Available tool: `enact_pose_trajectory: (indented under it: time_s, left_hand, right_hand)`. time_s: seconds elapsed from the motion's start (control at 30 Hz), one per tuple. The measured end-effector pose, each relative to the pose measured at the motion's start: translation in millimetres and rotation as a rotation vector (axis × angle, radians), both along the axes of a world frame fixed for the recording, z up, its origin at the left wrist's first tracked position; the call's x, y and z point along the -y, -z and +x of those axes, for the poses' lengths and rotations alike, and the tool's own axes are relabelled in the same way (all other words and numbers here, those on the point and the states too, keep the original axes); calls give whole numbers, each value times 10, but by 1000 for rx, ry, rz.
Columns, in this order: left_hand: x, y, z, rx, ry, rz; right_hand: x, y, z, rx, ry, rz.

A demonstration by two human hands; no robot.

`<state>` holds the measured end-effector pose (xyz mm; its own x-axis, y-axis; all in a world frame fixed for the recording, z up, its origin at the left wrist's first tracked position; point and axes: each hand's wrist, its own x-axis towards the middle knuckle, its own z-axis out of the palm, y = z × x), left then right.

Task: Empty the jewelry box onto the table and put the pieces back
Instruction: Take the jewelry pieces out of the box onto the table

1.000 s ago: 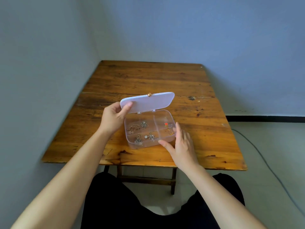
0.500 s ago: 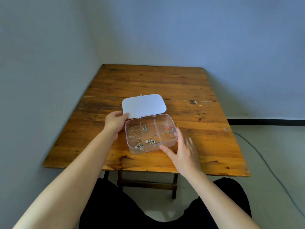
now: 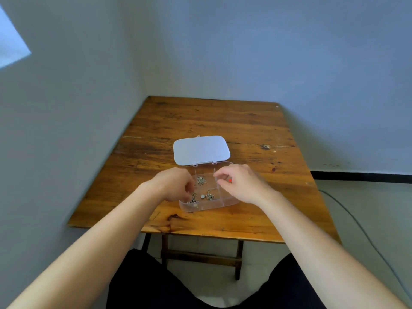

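At the bottom of the frame, dark trousers (image 3: 178,286) covered the person's lap, and two bare forearms reached up from the lower corners toward the middle. Just above the lap ran the near edge of the wooden counter (image 3: 223,228), with its dark crossbar and legs showing underneath.

A little past that edge, near the frame's centre, sat the clear jewelry box (image 3: 209,205), its base divided into compartments. The left hand (image 3: 174,186) dipped into the box's left side with its fingers curled down over the small metal pieces; whether it gripped one of them could not be told, since the fingertips were hidden. Between the two hands lay a tangled silver chain (image 3: 201,180) in the upper compartment, and lower down a round pale pendant (image 3: 202,196) beside another small silver piece (image 3: 209,195). The right hand (image 3: 240,184) hovered over the box's right side, thumb and forefinger pinched close together, with a small red piece (image 3: 230,180) showing just beside them; it was unclear whether the fingers actually held it.

Beyond the hands, the box's pale lid (image 3: 200,149) lay folded fully back, flat on the counter and joined to the base by its hinges. A dark knot (image 3: 265,147) marked the wood to the lid's right. Grey-blue walls met in a corner behind the counter, and a thin cable (image 3: 356,221) trailed over the floor at the right.
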<state>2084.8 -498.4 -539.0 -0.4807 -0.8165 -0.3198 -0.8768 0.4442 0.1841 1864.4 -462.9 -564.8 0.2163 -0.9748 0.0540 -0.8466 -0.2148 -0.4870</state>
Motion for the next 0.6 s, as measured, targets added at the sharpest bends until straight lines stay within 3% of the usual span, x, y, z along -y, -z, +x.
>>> enact_pose_trajectory:
  time_s: [0.17, 0.3, 0.6]
  left_hand:
    - [3, 15, -182, 227, -7, -15]
    - [-39, 76, -223, 291, -7, -118]
    - [-71, 156, -144, 197, -53, -184]
  right_hand:
    - [210, -182, 151, -236, -179, 226]
    - [241, -170, 256, -381, -238, 175]
    - [214, 18, 337, -308, -182, 151]
